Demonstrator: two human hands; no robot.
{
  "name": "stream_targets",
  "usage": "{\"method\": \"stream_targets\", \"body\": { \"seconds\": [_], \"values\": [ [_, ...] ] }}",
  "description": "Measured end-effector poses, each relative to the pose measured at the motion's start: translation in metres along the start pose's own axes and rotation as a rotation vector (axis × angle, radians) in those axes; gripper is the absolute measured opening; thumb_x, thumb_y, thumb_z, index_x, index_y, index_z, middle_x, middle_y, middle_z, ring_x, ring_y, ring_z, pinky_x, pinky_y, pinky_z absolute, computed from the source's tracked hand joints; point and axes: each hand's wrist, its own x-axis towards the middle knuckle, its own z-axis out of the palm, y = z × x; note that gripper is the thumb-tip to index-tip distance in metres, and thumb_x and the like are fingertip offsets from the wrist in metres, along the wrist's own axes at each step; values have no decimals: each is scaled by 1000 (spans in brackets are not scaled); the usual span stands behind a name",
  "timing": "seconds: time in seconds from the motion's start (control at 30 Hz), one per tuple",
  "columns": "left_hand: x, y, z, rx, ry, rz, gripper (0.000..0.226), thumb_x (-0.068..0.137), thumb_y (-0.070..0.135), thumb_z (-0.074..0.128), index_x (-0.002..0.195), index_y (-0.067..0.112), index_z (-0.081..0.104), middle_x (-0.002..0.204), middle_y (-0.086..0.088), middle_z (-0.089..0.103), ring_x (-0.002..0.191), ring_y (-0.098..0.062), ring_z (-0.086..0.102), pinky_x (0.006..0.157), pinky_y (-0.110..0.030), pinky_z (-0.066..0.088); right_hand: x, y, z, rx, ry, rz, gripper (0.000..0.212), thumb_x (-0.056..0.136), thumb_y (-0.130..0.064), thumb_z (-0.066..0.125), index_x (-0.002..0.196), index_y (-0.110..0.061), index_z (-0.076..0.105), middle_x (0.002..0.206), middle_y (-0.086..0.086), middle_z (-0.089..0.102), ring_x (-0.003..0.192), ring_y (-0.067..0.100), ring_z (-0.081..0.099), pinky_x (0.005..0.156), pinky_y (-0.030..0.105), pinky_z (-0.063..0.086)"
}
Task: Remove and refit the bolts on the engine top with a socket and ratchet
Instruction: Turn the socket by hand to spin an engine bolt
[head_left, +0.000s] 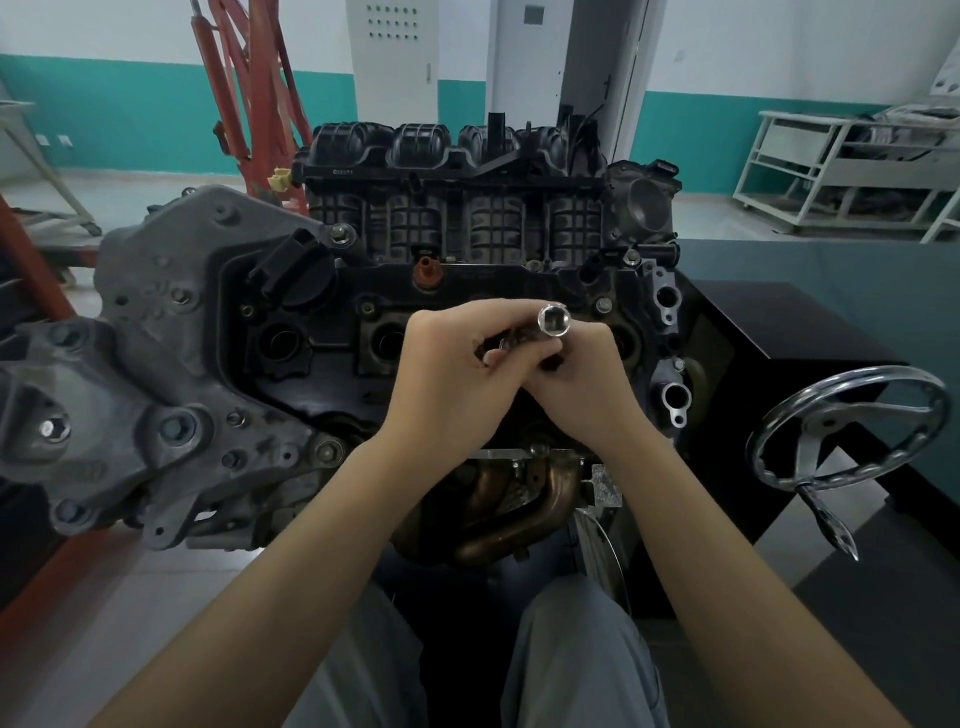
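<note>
Both my hands meet above the middle of the black engine top (467, 291). My left hand (447, 374) and my right hand (576, 384) together grip a ratchet, most of it hidden under my fingers. Its chrome socket (555, 320) sticks up between them with the open end facing me. A small metal part (505, 344) shows between my fingertips; I cannot tell whether it is a bolt. Bolts sit along the cover's edge, for example one (603, 305) at the right and one (340, 235) at the upper left.
A grey cast bracket (171, 364) juts out at the left of the engine. The chrome handwheel (847, 431) of the stand is at the right. A red hoist frame (244, 93) stands behind, a white rack (841, 166) at the far right.
</note>
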Motion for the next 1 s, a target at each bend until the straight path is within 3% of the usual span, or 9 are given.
{"method": "stream_targets", "body": {
  "seconds": [0.13,0.2,0.3,0.4,0.5,0.67,0.73,0.87,1.0],
  "values": [
    [1,0,-4,-178,-93,-84,28,80,-6,70,105,6,69,99,-6,72,98,-17,69,89,-37,54,-1,2,-1,-10,22,9,17,81,0,68,94,-10,73,81,-15,67,80,-2,65,72,14,48],
    [2,0,-4,-32,-63,-48,26,76,0,76,101,7,72,97,1,72,95,-10,68,87,-28,54,-1,0,1,7,46,-1,16,79,-3,71,93,-10,74,82,-7,71,79,5,67,71,19,51],
    [1,2,-3,142,11,34,20,74,4,79,92,10,75,87,10,68,86,-5,66,77,-15,51,1,-2,2,1,49,-19,30,78,1,74,99,-19,70,83,-17,67,80,-1,66,72,16,49],
    [2,2,-4,65,-18,-38,22,78,1,74,97,12,74,91,9,70,90,-4,67,83,-21,53,1,-2,0,-7,-12,-10,30,81,-1,70,103,-20,66,88,-24,63,85,-8,63,77,11,46],
    [3,0,-8,-98,-122,-97,29,80,-6,70,105,9,70,98,0,72,97,-10,69,88,-32,55,0,-3,-1,2,-11,15,25,81,-4,64,101,-18,69,86,-21,64,85,-4,64,78,15,49],
    [1,-4,-6,-19,-54,-97,22,74,7,80,95,9,74,92,1,73,91,-10,69,82,-33,56,2,-2,1,-1,50,16,21,77,1,74,93,-11,74,84,3,74,82,16,70,76,36,56],
    [-1,-5,-3,64,7,-68,19,72,10,81,90,14,75,86,7,72,83,-5,68,77,-27,56,2,-1,1,-17,35,29,19,77,3,74,94,-6,74,85,0,73,82,11,69,74,31,55],
    [0,-4,-4,-48,-14,-106,24,79,2,73,99,15,72,92,7,72,91,-6,69,84,-31,56,0,-4,-2,10,-36,10,33,83,2,67,109,-19,65,92,-23,63,89,-10,62,79,10,46],
    [3,-2,-6,-112,-119,-128,25,80,-3,72,101,10,71,97,-1,73,96,-12,69,88,-36,55,-1,-3,-1,11,23,31,29,81,4,67,102,-16,69,86,-12,69,85,0,67,78,18,52]
  ]
}}
